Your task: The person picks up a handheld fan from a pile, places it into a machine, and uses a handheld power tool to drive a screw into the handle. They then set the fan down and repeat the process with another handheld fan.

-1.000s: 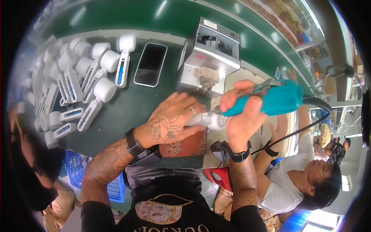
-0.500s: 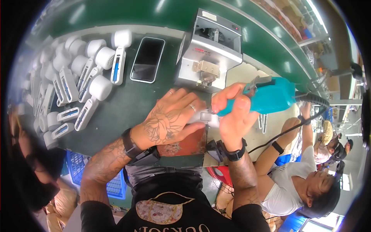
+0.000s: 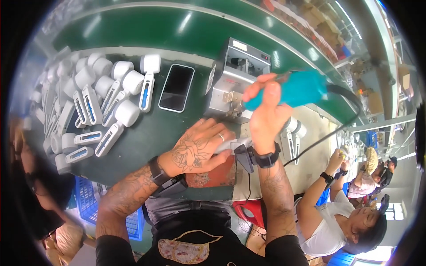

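Observation:
My right hand is wrapped round a teal electric screwdriver, slightly blurred. The tool's tip points left, close to the metal block on the front of a grey screw feeder; whether they touch I cannot tell. On the bench my left hand grips a white plastic part, mostly hidden under the fingers. The part lies above a worn reddish plate. Many white shower heads with blue strips in their handles are heaped to the left.
A phone lies between the heap and the feeder. More white shower heads lie right of my right wrist. The screwdriver's cable trails across the right side. A co-worker sits at the right; a blue crate stands below the bench's left.
My right hand has lifted the screwdriver up and away from the white part toward the feeder. The left hand stays on the part. The whole view has shifted a little.

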A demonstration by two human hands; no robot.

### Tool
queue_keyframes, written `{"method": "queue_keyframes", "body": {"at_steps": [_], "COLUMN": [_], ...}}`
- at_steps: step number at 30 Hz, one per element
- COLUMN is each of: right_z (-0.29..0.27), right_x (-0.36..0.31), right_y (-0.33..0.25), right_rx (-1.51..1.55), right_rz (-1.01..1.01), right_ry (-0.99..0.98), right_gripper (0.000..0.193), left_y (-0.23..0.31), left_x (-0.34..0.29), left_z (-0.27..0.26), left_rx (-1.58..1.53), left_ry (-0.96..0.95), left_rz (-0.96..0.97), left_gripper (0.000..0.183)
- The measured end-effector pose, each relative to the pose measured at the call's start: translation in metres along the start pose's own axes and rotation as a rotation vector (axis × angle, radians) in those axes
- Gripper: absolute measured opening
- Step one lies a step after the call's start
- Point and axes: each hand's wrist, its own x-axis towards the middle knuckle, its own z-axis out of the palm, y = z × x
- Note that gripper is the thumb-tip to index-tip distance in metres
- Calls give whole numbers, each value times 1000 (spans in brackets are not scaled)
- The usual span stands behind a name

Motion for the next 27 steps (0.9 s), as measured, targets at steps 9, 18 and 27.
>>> {"method": "queue_keyframes", "body": {"at_steps": [9, 18, 27], "right_z": [-3, -42, -39], "right_x": [-22, -69, -74], "right_y": [-17, -39, -33], "right_rx": [73, 114, 108], "right_rz": [171, 229, 251], "right_ry": [-18, -71, -28], "right_gripper": [38, 66, 62], "left_y": [-2, -3, -1], "left_x": [-1, 3, 5], "left_z": [-4, -1, -2], "left_rx": [10, 13, 21], "left_ry": [-4, -40, -45], "left_rz": [20, -2, -11], "left_gripper": [31, 31, 33]}}
